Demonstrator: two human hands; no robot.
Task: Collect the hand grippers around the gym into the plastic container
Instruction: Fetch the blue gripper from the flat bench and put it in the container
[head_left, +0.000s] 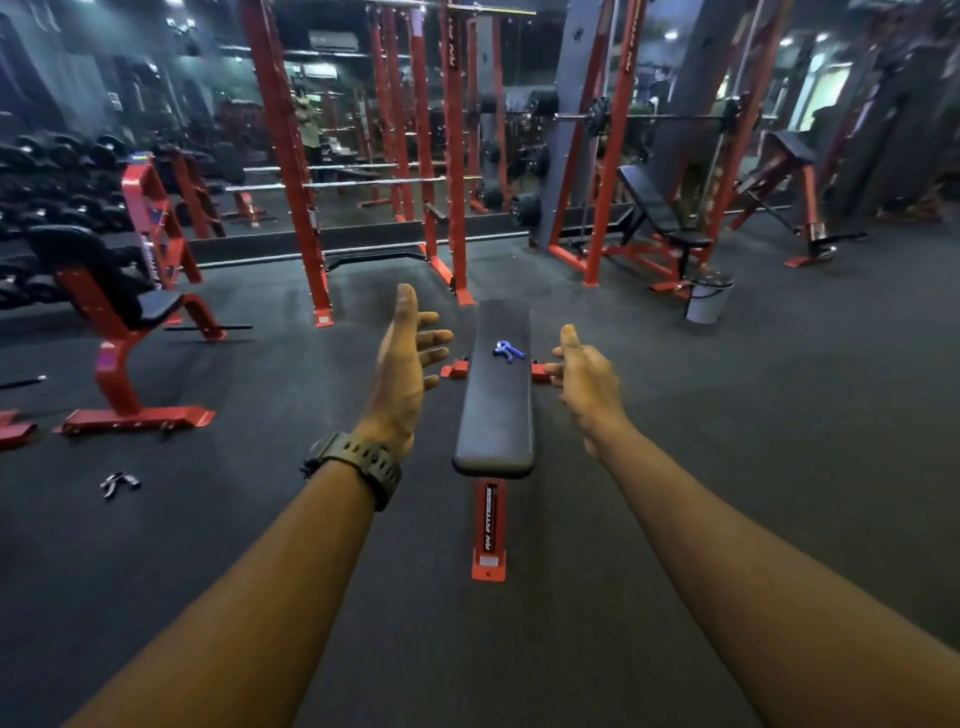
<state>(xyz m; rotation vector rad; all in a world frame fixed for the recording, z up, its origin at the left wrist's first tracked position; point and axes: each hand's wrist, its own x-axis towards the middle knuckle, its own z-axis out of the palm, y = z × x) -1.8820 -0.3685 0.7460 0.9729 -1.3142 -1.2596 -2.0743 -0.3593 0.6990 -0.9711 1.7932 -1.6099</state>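
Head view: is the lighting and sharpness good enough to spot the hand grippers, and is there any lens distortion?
Head view: dim overall, with small bright ceiling lights; wide-angle bending at the edges; slightly soft. The blue gripper on the flat bench reads clearly; the grey gripper on the floor is small and blurry.

Dark rubber floor (727, 467), red racks (291, 171) w/ benches.

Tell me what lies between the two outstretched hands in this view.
In the head view, the flat bench runs between the left hand and the right hand, with the blue hand gripper lying on its pad. Both hands are empty.
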